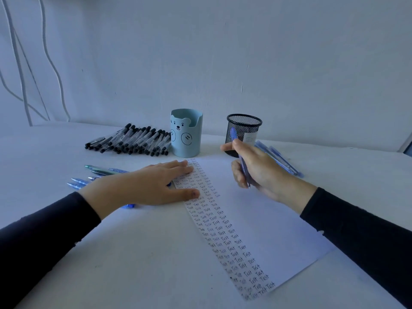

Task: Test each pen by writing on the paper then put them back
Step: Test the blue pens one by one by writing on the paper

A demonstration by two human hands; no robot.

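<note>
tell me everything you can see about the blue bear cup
The blue bear cup is a pale blue, matte cylinder, open-topped, with a bear's face, ears and two round paws on its front. It stands upright on the table, black-capped pens piled close by its left side, the mesh cup apart on its right. No pen shows above its rim.

**"Test", handwritten over and over on the paper (267, 219)**
Set in dark ink in several columns down the sheet's left edge. Top rows tiny and partly under the left hand (145, 188), probably the same word. White label (249, 137) on the black mesh holder (244, 124) too blurred to read.
</note>
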